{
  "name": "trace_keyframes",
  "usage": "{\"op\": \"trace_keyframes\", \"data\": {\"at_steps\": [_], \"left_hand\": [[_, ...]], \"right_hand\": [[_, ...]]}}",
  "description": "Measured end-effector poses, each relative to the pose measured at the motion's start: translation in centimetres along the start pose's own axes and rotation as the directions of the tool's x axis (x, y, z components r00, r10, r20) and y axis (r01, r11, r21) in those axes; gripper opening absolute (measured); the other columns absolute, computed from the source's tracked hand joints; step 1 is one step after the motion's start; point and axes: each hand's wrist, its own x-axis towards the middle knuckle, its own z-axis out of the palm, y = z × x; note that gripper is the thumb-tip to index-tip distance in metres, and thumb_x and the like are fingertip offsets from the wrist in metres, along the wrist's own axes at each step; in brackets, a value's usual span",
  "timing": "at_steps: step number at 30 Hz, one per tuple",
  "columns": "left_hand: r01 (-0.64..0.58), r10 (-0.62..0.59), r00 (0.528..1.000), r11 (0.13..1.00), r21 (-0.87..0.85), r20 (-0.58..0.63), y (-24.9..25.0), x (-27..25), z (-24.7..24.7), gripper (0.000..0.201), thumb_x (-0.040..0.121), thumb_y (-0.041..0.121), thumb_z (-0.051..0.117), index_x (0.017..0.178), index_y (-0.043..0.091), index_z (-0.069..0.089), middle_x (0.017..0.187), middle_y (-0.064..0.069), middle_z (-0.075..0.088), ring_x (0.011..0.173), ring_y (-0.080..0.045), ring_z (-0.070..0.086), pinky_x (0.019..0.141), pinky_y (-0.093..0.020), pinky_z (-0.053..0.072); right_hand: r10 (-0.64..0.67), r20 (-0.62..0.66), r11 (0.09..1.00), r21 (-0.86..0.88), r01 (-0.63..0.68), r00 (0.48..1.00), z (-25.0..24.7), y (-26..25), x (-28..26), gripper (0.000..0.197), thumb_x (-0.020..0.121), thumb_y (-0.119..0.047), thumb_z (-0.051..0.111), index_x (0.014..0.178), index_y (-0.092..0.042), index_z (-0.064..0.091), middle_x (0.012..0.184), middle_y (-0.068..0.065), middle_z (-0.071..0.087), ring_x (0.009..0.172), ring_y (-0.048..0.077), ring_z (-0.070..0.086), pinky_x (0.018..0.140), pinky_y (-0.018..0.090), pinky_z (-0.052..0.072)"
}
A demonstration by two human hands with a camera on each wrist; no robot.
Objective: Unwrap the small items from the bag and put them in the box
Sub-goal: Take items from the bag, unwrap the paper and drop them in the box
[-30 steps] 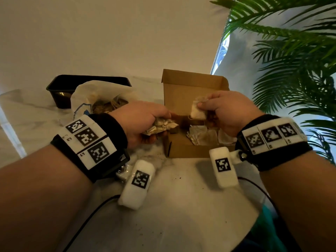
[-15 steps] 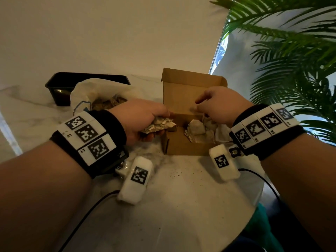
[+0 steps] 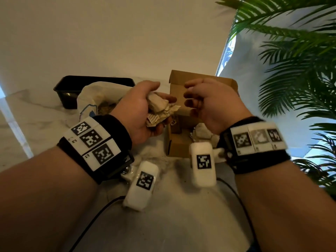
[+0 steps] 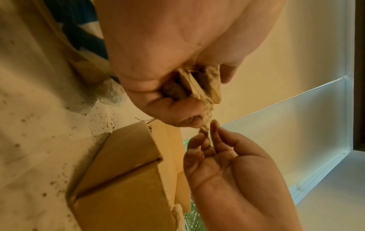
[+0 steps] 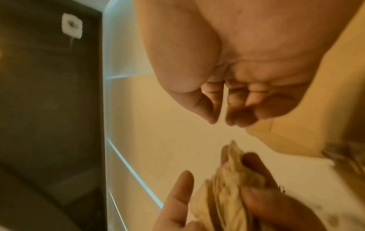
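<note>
My left hand [image 3: 136,110] is raised beside the box and grips a crumpled bundle of paper wrapping [image 3: 160,108] with a printed label. My right hand [image 3: 209,102] hovers just right of the bundle, above the box, with loosely curled fingers that hold nothing. In the right wrist view a small gap shows between its fingertips [image 5: 233,120] and the bundle [image 5: 231,184]. The open cardboard box [image 3: 180,148] stands on the marble table with pale unwrapped items [image 3: 201,131] inside. Behind my left hand lies the white bag [image 3: 89,100], with more wrapped items in it.
A black plastic tray [image 3: 72,82] sits behind the bag against the wall. Palm fronds [image 3: 291,79] hang at the right, past the table's rounded edge. Brown crumbs [image 4: 49,140] are scattered on the marble near the box. Cables run over the near tabletop.
My right hand let a pale item go into the box, then rose out empty toward the bundle. My left hand lifted and turned the bundle upward.
</note>
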Motion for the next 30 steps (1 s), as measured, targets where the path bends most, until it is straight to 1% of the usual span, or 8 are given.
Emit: {"op": "trace_keyframes", "data": {"at_steps": [3, 7, 12, 15, 18, 23, 27, 30], "left_hand": [[-0.005, 0.007, 1.000, 0.999, -0.046, 0.026, 0.1, 0.1, -0.2, 0.071, 0.095, 0.067, 0.036, 0.091, 0.007, 0.074, 0.082, -0.014, 0.070, 0.059, -0.024, 0.059, 0.050, -0.021, 0.040], [-0.006, 0.009, 0.997, 0.999, -0.048, 0.073, -0.1, 0.0, -0.1, 0.079, 0.090, 0.077, 0.033, 0.092, 0.008, 0.070, 0.083, -0.013, 0.067, 0.059, -0.024, 0.058, 0.051, -0.023, 0.041], [-0.034, 0.032, 0.996, 0.999, 0.018, 0.082, -0.1, 0.0, 0.0, 0.079, 0.091, 0.078, 0.029, 0.096, 0.008, 0.064, 0.075, -0.010, 0.059, 0.055, -0.021, 0.056, 0.047, -0.024, 0.044], [-0.024, 0.022, 0.994, 1.000, 0.019, 0.109, -0.1, 0.1, -0.1, 0.078, 0.089, 0.081, 0.028, 0.101, 0.010, 0.060, 0.080, -0.010, 0.052, 0.058, -0.020, 0.053, 0.047, -0.025, 0.044], [-0.018, 0.023, 0.991, 0.999, -0.038, 0.133, -0.2, 0.0, 0.0, 0.079, 0.091, 0.078, 0.029, 0.081, 0.004, 0.056, 0.078, -0.013, 0.045, 0.058, -0.021, 0.049, 0.045, -0.026, 0.046], [0.000, -0.024, 0.980, 0.993, 0.120, 0.197, -0.4, 0.2, -0.1, 0.111, 0.085, 0.086, 0.022, 0.135, -0.008, 0.055, 0.098, -0.013, 0.054, 0.074, -0.020, 0.054, 0.062, -0.030, 0.043], [0.001, -0.033, 0.975, 0.990, 0.140, 0.221, -0.4, 0.0, 0.1, 0.113, 0.084, 0.086, 0.022, 0.142, -0.006, 0.049, 0.091, -0.011, 0.055, 0.074, -0.020, 0.056, 0.061, -0.029, 0.045], [0.018, -0.055, 0.970, 0.988, 0.152, 0.238, -0.3, -0.1, 0.1, 0.111, 0.085, 0.086, 0.020, 0.142, -0.004, 0.051, 0.092, -0.011, 0.054, 0.077, -0.023, 0.056, 0.060, -0.029, 0.044]], "right_hand": [[-0.023, 0.029, 0.976, 0.217, 0.016, 0.999, 0.3, 2.2, -0.5, 0.017, 0.087, -0.023, 0.067, 0.102, -0.019, 0.074, 0.093, 0.004, 0.068, 0.078, 0.019, 0.063, 0.059, 0.031, 0.051], [-0.081, 0.169, 0.978, 0.203, 0.046, 0.982, 0.8, 3.0, -1.0, 0.028, 0.083, -0.023, 0.070, 0.107, -0.010, 0.073, 0.089, 0.005, 0.075, 0.074, 0.023, 0.061, 0.061, 0.031, 0.047], [-0.195, 0.117, 0.976, 0.118, 0.181, 0.974, 1.0, 3.1, -1.4, 0.020, 0.078, -0.022, 0.076, 0.098, -0.024, 0.076, 0.081, -0.006, 0.072, 0.066, 0.008, 0.057, 0.055, 0.025, 0.043], [-0.252, 0.157, 0.961, 0.160, 0.227, 0.955, 1.1, 3.1, -1.5, 0.025, 0.073, -0.015, 0.075, 0.096, -0.024, 0.075, 0.094, 0.004, 0.072, 0.078, 0.022, 0.065, 0.057, 0.030, 0.047], [-0.262, 0.233, 0.965, 0.060, 0.255, 0.937, 1.3, 3.2, -1.7, 0.029, 0.075, -0.007, 0.077, 0.099, -0.024, 0.075, 0.105, 0.007, 0.076, 0.093, 0.036, 0.070, 0.069, 0.041, 0.052], [-0.195, 0.253, 0.979, -0.005, 0.203, 0.948, 1.1, 3.0, -2.0, 0.037, 0.081, 0.008, 0.072, 0.108, -0.017, 0.072, 0.103, 0.004, 0.077, 0.089, 0.018, 0.075, 0.067, 0.025, 0.058], [-0.197, 0.243, 0.977, -0.030, 0.211, 0.950, 1.2, 2.9, -2.2, 0.034, 0.082, 0.008, 0.071, 0.110, -0.012, 0.071, 0.097, 0.001, 0.076, 0.071, 0.001, 0.071, 0.054, 0.013, 0.050], [-0.191, 0.203, 0.981, -0.007, 0.196, 0.960, 1.3, 2.8, -2.3, 0.025, 0.088, 0.003, 0.068, 0.110, -0.005, 0.071, 0.087, 0.001, 0.075, 0.061, 0.000, 0.067, 0.049, 0.012, 0.047]]}}
